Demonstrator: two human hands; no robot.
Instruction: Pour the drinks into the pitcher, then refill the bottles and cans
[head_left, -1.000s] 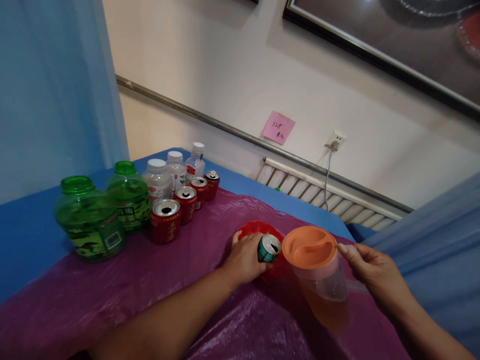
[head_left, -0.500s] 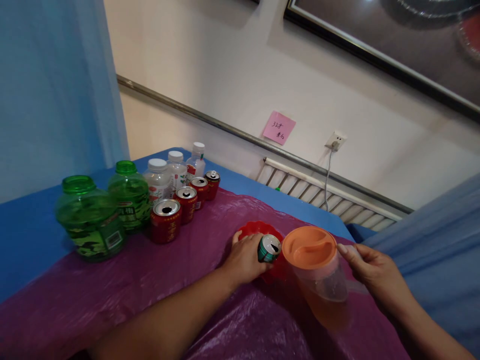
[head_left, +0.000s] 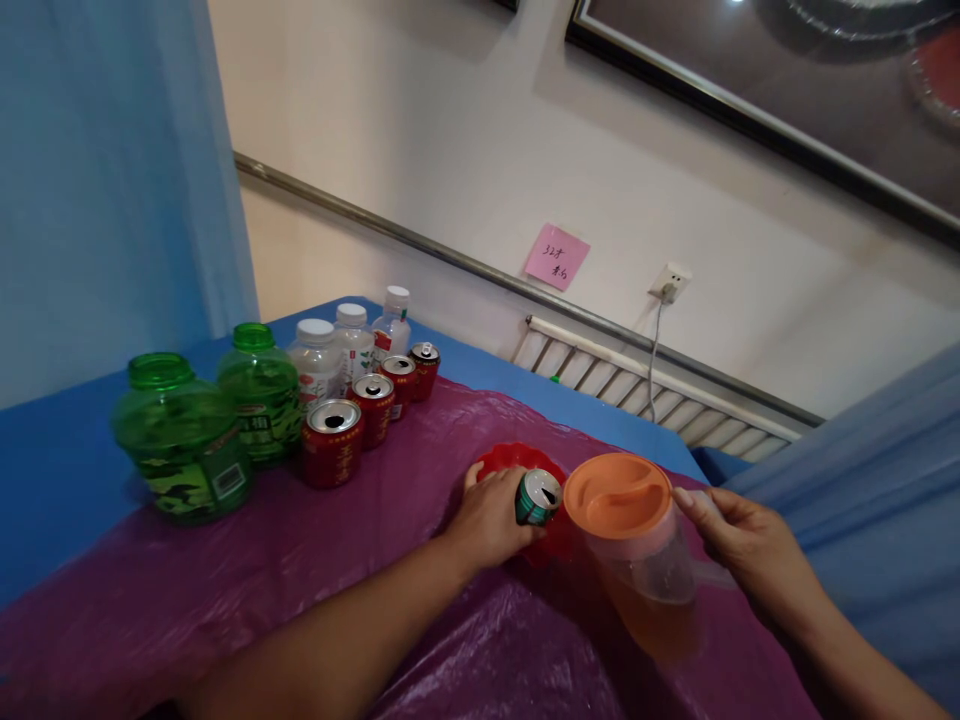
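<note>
Left hand: The person's left hand (head_left: 487, 515) is clamping around a green can (head_left: 532, 507), fingers wrapping its side.
Green can: It is leaning to the right above a red bowl (head_left: 517, 456), its opened silver top facing a clear pitcher (head_left: 645, 580); whether it is resting on the bowl, I cannot tell.
Right hand: The right hand (head_left: 750, 545) is closing on the pitcher's handle side, the thumb reaching the lid's edge; some fingers are hiding from view.
Pitcher: It is wearing an orange lid (head_left: 600, 495) and holding amber liquid (head_left: 660, 625). The lid is sitting just beside the can's top; whether they are touching, I cannot tell.
Row of drinks: On the left, four red cans (head_left: 332, 455) are standing in a line, with three white-capped bottles (head_left: 316, 365) and two green bottles (head_left: 184, 460) standing behind and beside them.
Purple sheet: A shiny purple sheet (head_left: 480, 640) is covering part of a blue table (head_left: 487, 370).
Wall: A pink note (head_left: 557, 256) is hanging above a radiator (head_left: 645, 385).
</note>
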